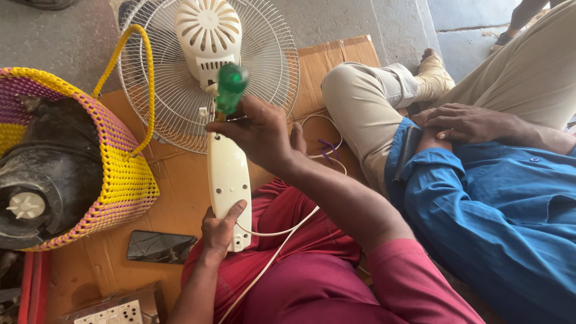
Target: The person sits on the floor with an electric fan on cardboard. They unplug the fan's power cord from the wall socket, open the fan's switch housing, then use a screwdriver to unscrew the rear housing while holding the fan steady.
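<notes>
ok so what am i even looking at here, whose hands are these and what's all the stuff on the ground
This is one picture from a camera worn on a person's head, looking down at their own two bare hands and red-clothed lap. The left hand grips the lower end of a white fan base, a long plastic housing. The right hand holds a green-handled screwdriver at its upper end. Behind lies the fan's wire grille with a white motor housing. All of it rests on flattened cardboard. To the left stands a yellow and purple woven basket; a dark phone lies near the lap. On the right, another person in a blue shirt sits close by.
</notes>
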The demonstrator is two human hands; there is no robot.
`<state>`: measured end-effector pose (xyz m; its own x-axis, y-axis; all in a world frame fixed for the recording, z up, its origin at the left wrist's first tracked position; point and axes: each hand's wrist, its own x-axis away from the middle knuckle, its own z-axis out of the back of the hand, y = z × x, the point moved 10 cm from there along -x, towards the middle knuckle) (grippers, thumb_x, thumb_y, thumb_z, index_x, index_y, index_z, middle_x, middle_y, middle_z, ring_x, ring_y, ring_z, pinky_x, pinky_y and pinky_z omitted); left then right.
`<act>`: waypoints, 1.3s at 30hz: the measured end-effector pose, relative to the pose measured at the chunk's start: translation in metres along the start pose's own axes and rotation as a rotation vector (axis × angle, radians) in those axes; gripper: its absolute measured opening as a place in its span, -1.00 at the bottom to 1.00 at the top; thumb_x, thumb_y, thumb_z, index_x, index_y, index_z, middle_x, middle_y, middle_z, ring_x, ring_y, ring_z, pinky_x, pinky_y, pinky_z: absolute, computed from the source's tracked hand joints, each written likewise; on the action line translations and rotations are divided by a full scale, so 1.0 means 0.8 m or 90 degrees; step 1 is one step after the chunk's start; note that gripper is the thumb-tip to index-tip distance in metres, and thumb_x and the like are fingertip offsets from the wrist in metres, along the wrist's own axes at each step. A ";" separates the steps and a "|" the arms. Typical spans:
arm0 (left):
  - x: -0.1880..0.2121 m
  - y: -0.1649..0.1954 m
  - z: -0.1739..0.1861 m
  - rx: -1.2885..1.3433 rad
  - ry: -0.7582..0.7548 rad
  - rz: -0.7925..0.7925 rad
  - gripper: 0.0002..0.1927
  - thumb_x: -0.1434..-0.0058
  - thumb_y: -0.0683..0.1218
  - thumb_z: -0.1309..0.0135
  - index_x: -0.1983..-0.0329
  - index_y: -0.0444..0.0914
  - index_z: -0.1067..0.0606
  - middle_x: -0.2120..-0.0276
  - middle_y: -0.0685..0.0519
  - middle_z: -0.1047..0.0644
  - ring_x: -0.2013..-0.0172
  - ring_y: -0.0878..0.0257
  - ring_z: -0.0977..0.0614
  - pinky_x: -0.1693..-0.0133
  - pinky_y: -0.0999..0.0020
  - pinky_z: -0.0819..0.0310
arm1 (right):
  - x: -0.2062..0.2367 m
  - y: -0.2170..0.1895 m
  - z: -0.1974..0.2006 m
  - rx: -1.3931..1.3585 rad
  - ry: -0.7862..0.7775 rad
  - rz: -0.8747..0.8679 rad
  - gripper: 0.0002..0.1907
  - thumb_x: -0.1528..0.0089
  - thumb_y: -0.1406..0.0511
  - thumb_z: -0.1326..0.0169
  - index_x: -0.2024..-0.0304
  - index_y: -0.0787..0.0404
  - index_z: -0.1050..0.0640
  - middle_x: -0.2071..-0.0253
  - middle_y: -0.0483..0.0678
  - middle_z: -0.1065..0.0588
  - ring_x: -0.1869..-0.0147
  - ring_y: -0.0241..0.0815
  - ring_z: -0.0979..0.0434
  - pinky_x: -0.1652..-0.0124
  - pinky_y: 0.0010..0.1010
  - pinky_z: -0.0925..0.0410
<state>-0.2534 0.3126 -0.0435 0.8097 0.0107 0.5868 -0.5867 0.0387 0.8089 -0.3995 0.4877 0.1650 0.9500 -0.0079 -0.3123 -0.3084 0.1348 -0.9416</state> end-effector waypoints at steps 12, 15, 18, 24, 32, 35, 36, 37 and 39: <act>-0.002 -0.005 0.001 -0.007 0.007 0.012 -0.53 -0.09 0.03 -0.35 0.01 -0.33 -0.61 0.18 -0.03 -0.70 0.20 0.22 -0.69 0.14 0.33 -0.57 | 0.007 0.009 0.000 0.025 0.013 -0.005 -0.78 -0.28 0.42 -0.30 0.03 0.25 -0.60 0.18 -0.07 -0.66 0.11 -0.37 -0.67 0.13 -0.52 -0.58; -0.001 -0.007 0.000 0.012 -0.002 0.013 -0.52 -0.09 0.01 -0.34 -0.02 -0.32 -0.59 0.16 -0.02 -0.69 0.18 0.23 -0.68 0.12 0.33 -0.57 | 0.006 0.012 0.001 0.058 0.039 0.016 -0.75 -0.20 0.39 -0.36 0.12 0.28 -0.59 0.22 -0.08 -0.64 0.16 -0.38 -0.68 0.19 -0.52 -0.60; 0.002 -0.003 -0.004 0.053 -0.021 -0.011 -0.53 -0.10 -0.02 -0.33 -0.04 -0.32 -0.57 0.13 -0.01 -0.67 0.16 0.24 -0.67 0.10 0.35 -0.55 | 0.005 0.015 -0.008 -0.012 0.009 0.017 -0.74 -0.24 0.41 -0.33 0.07 0.31 -0.56 0.16 -0.06 -0.58 0.17 -0.36 -0.67 0.21 -0.50 -0.62; 0.003 -0.005 -0.005 0.051 -0.024 -0.017 -0.56 -0.12 -0.03 -0.32 -0.03 -0.32 -0.57 0.14 0.00 -0.67 0.16 0.25 -0.67 0.11 0.35 -0.55 | 0.016 0.016 -0.021 -0.106 -0.058 0.017 -0.70 -0.41 0.47 -0.11 -0.20 0.31 -0.50 -0.08 -0.02 -0.58 -0.16 -0.26 -0.62 -0.15 -0.40 -0.58; 0.004 -0.005 -0.003 0.002 -0.020 -0.001 -0.58 -0.14 -0.01 -0.30 0.01 -0.34 -0.61 0.19 -0.04 -0.68 0.23 0.22 -0.66 0.18 0.32 -0.54 | 0.014 0.031 0.000 0.058 0.054 -0.003 -0.70 -0.19 0.37 -0.37 0.08 0.28 -0.56 0.24 -0.07 -0.65 0.14 -0.36 -0.69 0.15 -0.50 -0.58; 0.010 -0.006 -0.003 0.003 0.000 0.021 -0.57 -0.11 -0.01 -0.32 0.00 -0.32 -0.60 0.18 -0.02 -0.68 0.22 0.25 -0.67 0.18 0.33 -0.55 | 0.009 0.031 0.002 0.103 0.061 -0.027 -0.63 -0.10 0.33 -0.46 0.15 0.30 -0.56 0.28 -0.04 -0.63 0.19 -0.33 -0.68 0.21 -0.48 -0.56; 0.011 -0.003 -0.004 -0.002 -0.003 0.012 -0.56 -0.12 -0.01 -0.32 0.00 -0.33 -0.60 0.17 -0.02 -0.68 0.22 0.25 -0.67 0.17 0.34 -0.55 | 0.009 0.024 0.000 0.108 0.062 -0.003 -0.62 -0.12 0.33 -0.46 0.11 0.30 -0.57 0.25 -0.03 -0.62 0.18 -0.32 -0.67 0.19 -0.47 -0.55; 0.014 0.000 -0.006 -0.008 -0.006 0.006 -0.56 -0.12 -0.01 -0.32 0.00 -0.34 -0.60 0.17 -0.02 -0.68 0.21 0.25 -0.67 0.17 0.35 -0.55 | 0.008 0.016 -0.001 0.112 0.061 0.019 -0.61 -0.13 0.33 -0.46 0.08 0.29 -0.58 0.22 -0.03 -0.61 0.17 -0.30 -0.65 0.17 -0.46 -0.55; 0.016 0.004 -0.007 0.000 -0.008 0.007 -0.55 -0.12 0.00 -0.33 0.00 -0.34 -0.60 0.16 -0.02 -0.68 0.21 0.26 -0.67 0.16 0.35 -0.55 | 0.009 0.017 -0.009 -0.039 0.028 -0.018 -0.47 -0.23 0.33 -0.38 -0.19 0.26 -0.48 -0.02 -0.01 -0.60 -0.12 -0.26 -0.63 -0.05 -0.43 -0.57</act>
<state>-0.2444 0.3184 -0.0336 0.8033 -0.0012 0.5956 -0.5951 0.0384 0.8027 -0.3973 0.4825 0.1488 0.9557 -0.0550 -0.2893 -0.2851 0.0731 -0.9557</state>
